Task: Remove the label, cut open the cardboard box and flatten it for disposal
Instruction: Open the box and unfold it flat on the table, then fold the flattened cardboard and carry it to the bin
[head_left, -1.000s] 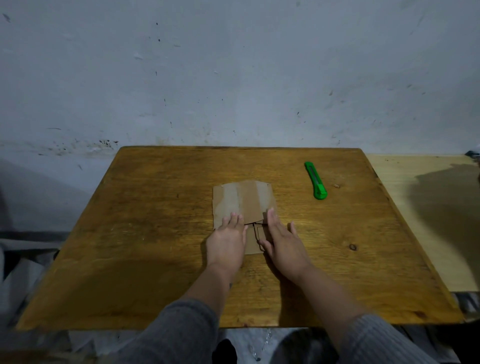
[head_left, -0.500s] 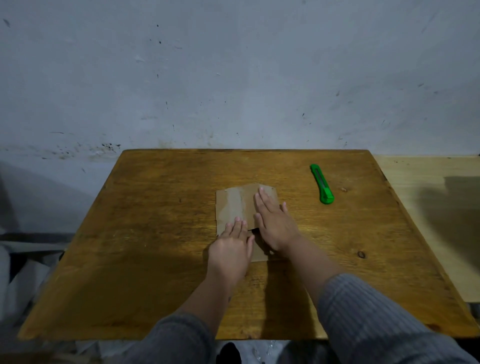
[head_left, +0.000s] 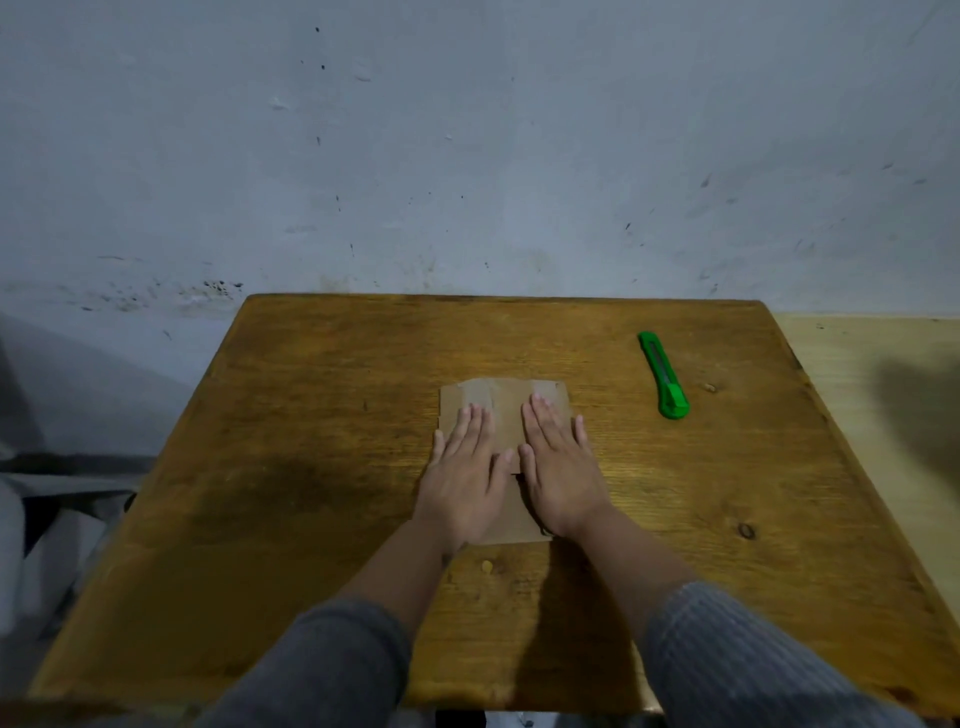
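A small brown cardboard box (head_left: 501, 402) lies flat on the wooden table (head_left: 322, 467), near its middle. My left hand (head_left: 467, 470) rests palm down on the left half of the cardboard, fingers straight and close together. My right hand (head_left: 558, 465) lies palm down on the right half, beside the left one. Both hands cover most of the cardboard's near part. A green utility knife (head_left: 665, 375) sits on the table to the right of the cardboard, apart from both hands.
A grey stained wall (head_left: 467, 156) rises right behind the table's far edge. A lighter wooden surface (head_left: 883, 415) adjoins the table on the right. Pale cloth or bags (head_left: 47, 519) lie on the floor to the left.
My left hand slid forward onto the cardboard and flattened out. My right hand shifted so both palms now lie side by side on it. The raised flap is pressed down.
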